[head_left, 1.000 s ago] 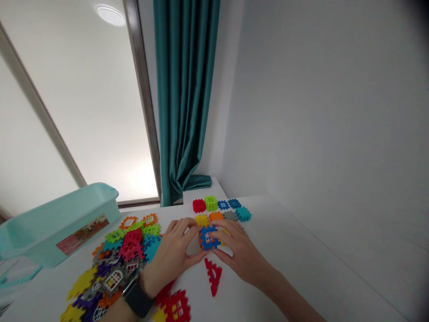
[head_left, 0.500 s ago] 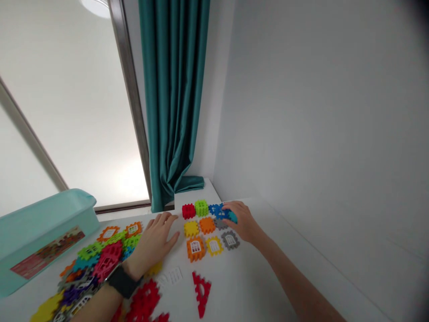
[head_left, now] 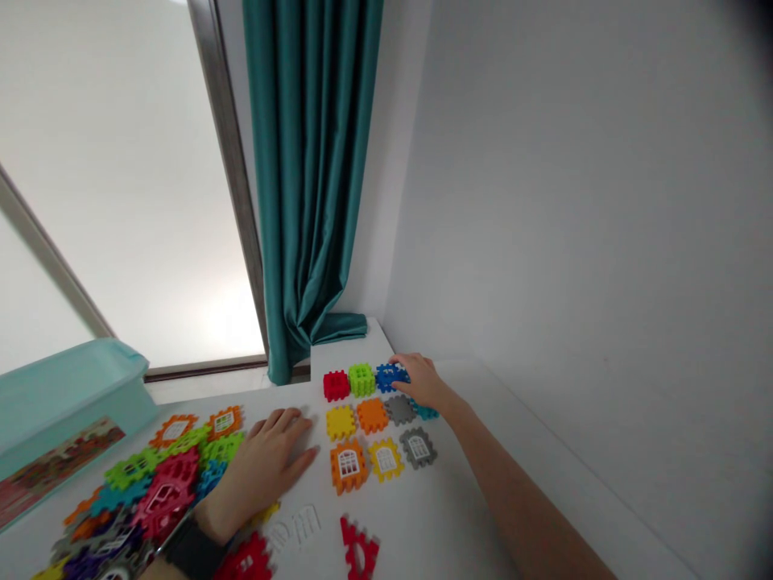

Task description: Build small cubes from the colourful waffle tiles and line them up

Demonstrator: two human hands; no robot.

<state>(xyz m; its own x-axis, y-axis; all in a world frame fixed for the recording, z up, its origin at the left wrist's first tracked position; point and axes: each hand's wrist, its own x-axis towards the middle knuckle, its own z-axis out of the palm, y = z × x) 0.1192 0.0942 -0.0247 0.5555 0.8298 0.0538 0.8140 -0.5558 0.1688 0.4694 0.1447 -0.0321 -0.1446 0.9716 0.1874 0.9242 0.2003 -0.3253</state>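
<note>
My right hand (head_left: 423, 382) is closed on the right side of the blue pieces (head_left: 390, 377) at the back of the table. Under its wrist lies a teal piece (head_left: 425, 411), beside a flat grey one (head_left: 400, 409). My left hand (head_left: 269, 455) rests with fingers spread on the white table, holding nothing. Left of the blue pieces are a green stack (head_left: 361, 379) and a red stack (head_left: 336, 386). Nearer are a yellow piece (head_left: 341, 423), an orange one (head_left: 372, 416), and window pieces in orange (head_left: 349, 467), yellow (head_left: 386, 460) and grey (head_left: 418, 448).
A heap of mixed pieces (head_left: 166, 491) spreads across the left, partly behind my left forearm. Beyond it stands a light teal bin (head_left: 72, 395). A red triangular piece (head_left: 360, 552) lies near the front. A green curtain (head_left: 311, 177) hangs behind the table; a grey wall borders the right.
My right hand has shifted slightly left onto the blue pieces. The teal piece that was at its fingers now lies beside the flat grey one. The view has shifted a little.
</note>
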